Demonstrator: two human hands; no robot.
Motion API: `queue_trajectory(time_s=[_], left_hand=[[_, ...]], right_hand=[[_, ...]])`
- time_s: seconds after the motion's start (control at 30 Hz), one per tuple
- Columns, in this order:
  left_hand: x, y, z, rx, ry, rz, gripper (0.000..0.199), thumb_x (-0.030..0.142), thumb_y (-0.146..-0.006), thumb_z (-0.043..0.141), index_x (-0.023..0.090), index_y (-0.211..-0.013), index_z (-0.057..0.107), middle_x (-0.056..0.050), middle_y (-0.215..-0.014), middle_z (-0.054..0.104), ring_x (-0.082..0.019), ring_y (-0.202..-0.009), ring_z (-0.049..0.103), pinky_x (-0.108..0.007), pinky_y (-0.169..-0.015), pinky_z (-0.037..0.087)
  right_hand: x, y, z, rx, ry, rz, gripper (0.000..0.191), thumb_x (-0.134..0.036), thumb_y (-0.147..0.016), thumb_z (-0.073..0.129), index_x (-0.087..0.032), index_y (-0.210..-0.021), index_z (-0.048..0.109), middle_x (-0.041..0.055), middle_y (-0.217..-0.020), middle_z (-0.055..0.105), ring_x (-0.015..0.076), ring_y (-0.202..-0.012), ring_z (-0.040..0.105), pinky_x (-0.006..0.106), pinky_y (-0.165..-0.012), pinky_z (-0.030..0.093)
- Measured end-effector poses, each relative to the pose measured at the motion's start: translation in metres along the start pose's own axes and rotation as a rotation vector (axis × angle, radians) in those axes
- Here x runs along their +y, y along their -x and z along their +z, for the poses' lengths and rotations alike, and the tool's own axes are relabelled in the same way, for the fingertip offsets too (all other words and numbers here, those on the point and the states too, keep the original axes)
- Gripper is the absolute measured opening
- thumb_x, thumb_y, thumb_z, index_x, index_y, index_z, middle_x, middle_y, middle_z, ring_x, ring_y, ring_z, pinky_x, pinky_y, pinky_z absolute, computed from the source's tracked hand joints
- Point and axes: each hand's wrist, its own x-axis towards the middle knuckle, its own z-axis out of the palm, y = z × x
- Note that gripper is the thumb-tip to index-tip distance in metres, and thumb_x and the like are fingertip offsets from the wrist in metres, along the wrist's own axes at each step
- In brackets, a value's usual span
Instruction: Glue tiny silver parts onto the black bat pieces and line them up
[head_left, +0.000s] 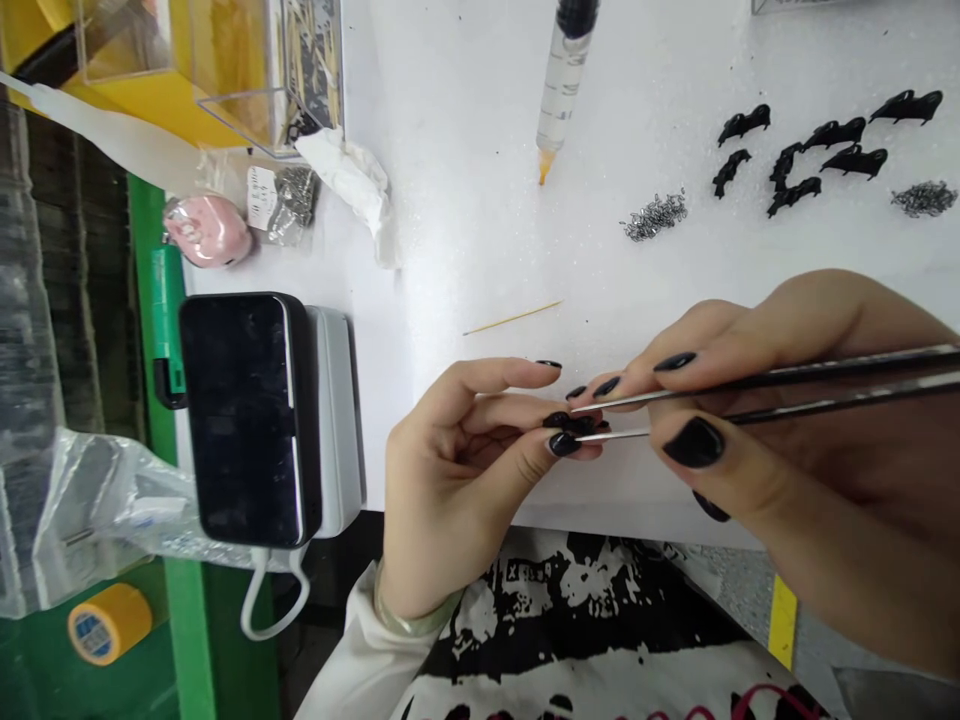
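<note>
My left hand (457, 460) pinches a small black piece (581, 424) between thumb and fingers, above the front part of the white work surface. Tweezers (757, 400) lie in the grip of my right hand (780, 460). Their two tips are slightly apart and meet the small black piece at my left fingertips; whether they clasp part of it, I cannot tell. Several similar black curved pieces (844, 160) rest at the far right. Two heaps of tiny metal bits, one (654, 217) nearer the middle and another (924, 198) at the right edge, lie near them.
Beyond my hands are a thin yellow stick (513, 318) and a syringe (561, 90) with an orange tip. To the left stand a black-screened device (236, 415), a crumpled white tissue (352, 190), a pink round object (208, 230) and clear boxes (262, 60). An orange tape roll (109, 624) sits lower left.
</note>
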Motion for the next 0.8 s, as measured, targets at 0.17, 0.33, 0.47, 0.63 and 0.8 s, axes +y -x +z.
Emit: queue_trajectory(time_s=[0.17, 0.33, 0.47, 0.63, 0.8], left_hand=[[0.001, 0.002, -0.001, -0.031, 0.030, -0.023, 0.028, 0.008, -0.091, 0.071, 0.028, -0.111, 0.069, 0.001, -0.089, 0.080, -0.018, -0.082, 0.079, -0.029, -0.079, 0.069], [0.002, 0.003, 0.000, -0.022, 0.030, -0.030, 0.027, 0.006, -0.091, 0.071, 0.026, -0.110, 0.068, 0.003, -0.089, 0.078, -0.013, -0.081, 0.078, -0.021, -0.078, 0.067], [0.004, 0.002, 0.000, -0.012, 0.018, -0.024, 0.026, 0.006, -0.090, 0.071, 0.024, -0.108, 0.068, 0.003, -0.085, 0.076, -0.011, -0.078, 0.078, -0.016, -0.073, 0.065], [0.005, 0.001, -0.001, -0.029, 0.037, -0.008, 0.026, 0.003, -0.090, 0.071, 0.021, -0.108, 0.066, 0.003, -0.083, 0.073, -0.008, -0.077, 0.076, -0.012, -0.072, 0.063], [0.005, 0.000, -0.001, -0.044, 0.063, -0.029, 0.027, 0.003, -0.090, 0.070, 0.022, -0.108, 0.065, 0.005, -0.083, 0.072, -0.005, -0.077, 0.075, -0.009, -0.072, 0.061]], right_hand=[[-0.004, 0.004, 0.001, 0.108, -0.005, 0.004, 0.021, -0.008, -0.086, 0.068, -0.027, -0.091, 0.063, -0.0037, -0.091, 0.070, 0.0119, -0.097, 0.070, 0.017, -0.074, 0.061], [-0.001, 0.010, -0.003, 0.067, 0.141, -0.040, 0.011, -0.033, -0.094, 0.067, -0.028, -0.091, 0.058, -0.0011, -0.094, 0.068, 0.0184, -0.094, 0.072, 0.031, -0.085, 0.065], [0.006, 0.013, -0.007, -0.060, 0.275, -0.129, 0.009, -0.033, -0.097, 0.063, -0.028, -0.096, 0.056, 0.0000, -0.099, 0.070, 0.0178, -0.098, 0.072, 0.032, -0.086, 0.065], [0.009, 0.013, -0.009, -0.077, 0.228, -0.184, 0.023, -0.004, -0.084, 0.066, -0.021, -0.098, 0.060, 0.0045, -0.104, 0.073, 0.0188, -0.098, 0.073, 0.028, -0.082, 0.066], [0.006, 0.008, -0.008, -0.108, 0.178, -0.175, 0.026, 0.002, -0.079, 0.068, -0.018, -0.096, 0.065, 0.0047, -0.103, 0.073, 0.0162, -0.097, 0.073, 0.023, -0.084, 0.064]])
